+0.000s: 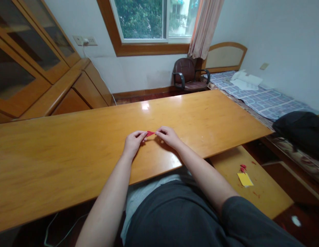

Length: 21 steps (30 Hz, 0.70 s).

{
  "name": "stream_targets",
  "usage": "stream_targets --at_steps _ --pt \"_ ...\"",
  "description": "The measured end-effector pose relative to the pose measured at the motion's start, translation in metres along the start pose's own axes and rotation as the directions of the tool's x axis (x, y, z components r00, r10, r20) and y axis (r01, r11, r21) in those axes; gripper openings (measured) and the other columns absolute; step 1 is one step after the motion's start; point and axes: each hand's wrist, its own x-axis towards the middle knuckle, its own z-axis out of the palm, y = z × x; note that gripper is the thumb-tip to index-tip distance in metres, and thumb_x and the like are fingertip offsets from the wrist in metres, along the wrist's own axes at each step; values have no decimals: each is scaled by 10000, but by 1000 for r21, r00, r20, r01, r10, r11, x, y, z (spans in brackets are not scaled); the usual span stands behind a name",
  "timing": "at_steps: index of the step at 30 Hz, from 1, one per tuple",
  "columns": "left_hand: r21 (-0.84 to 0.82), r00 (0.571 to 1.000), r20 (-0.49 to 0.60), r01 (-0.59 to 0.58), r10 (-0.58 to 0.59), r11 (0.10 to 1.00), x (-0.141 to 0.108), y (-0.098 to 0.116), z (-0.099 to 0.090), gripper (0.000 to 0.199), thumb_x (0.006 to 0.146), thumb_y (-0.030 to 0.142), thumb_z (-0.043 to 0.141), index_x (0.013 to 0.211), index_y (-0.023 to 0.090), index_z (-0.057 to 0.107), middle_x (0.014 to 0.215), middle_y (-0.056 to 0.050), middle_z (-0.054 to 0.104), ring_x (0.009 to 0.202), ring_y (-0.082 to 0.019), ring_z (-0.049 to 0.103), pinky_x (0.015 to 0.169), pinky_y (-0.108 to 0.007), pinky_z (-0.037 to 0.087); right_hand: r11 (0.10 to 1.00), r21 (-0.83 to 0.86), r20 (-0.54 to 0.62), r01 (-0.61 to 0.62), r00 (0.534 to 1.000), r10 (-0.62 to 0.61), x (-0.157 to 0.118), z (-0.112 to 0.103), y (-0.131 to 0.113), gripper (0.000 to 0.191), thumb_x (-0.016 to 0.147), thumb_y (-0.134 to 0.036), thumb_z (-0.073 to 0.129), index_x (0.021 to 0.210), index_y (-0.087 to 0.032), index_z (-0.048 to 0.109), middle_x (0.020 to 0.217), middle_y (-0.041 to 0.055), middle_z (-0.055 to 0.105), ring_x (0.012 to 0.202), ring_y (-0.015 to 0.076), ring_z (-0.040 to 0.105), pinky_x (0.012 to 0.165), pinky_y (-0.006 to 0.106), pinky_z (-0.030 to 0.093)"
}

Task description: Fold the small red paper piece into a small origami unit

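L hand (133, 140) + R hand (169, 136) pinch red pointed paper-like piece (150, 133) at 9 & 3 o'clock; prob. light, creases easily, best held by ends.

Both forearms reach forward, angled inward. Left hand (135, 141) and right hand (168, 136) near each other at center, small gap between. Left thumb and fingers pinched together, pointing right. Right wrist bent, thumb and index finger pinched, pointing left, other fingers curled. Left forearm (108, 192) steeper; right forearm (204, 171) more slanted.
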Motion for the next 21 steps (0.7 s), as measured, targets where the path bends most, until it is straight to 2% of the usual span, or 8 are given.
stream_targets --at_steps 5,7,10,13,21 --pt "-16 1000 15 16 -15 1000 0 -2 0 404 734 537 724 852 152 763 654 -32 691 549 -124 589 533 -229 469 999 13 -94 -39 995 40 0 2 0 216 890 -290 559 738 -159 640 683 -3 606 697 130 569 671 238 422" --pt "-9 1000 30 5 -4 1000 0 -3 0 401 742 541 718 837 153 760 640 -28 683 546 -123 585 534 -229 469 999 -34 -59 0 998 -2 0 3 -3 251 916 -314 543 755 -158 654 719 8 624 706 124 572 684 237 421" --pt "14 998 55 -17 16 1000 0 -2 1 393 755 540 707 819 155 754 623 -21 671 547 -121 579 541 -229 467 995 -85 58 48 997 -43 -1 4 -8 243 909 -363 594 851 -150 696 787 24 654 721 121 576 695 237 421" --pt "30 997 68 -30 27 999 -1 -2 1 386 770 538 693 809 158 747 613 -17 663 541 -119 572 535 -226 459 988 -139 116 74 991 -58 -1 4 -8 242 920 -337 591 832 -144 707 772 26 655 736 125 578 713 241 417" --pt "-15 998 -21 -60 59 998 4 -11 -4 398 817 560 643 802 167 702 656 -15 671 568 -117 583 573 -220 469 1000 -22 60 0 998 2 0 1 -2 267 900 -373 614 831 -137 719 722 14 643 688 123 580 661 230 418"
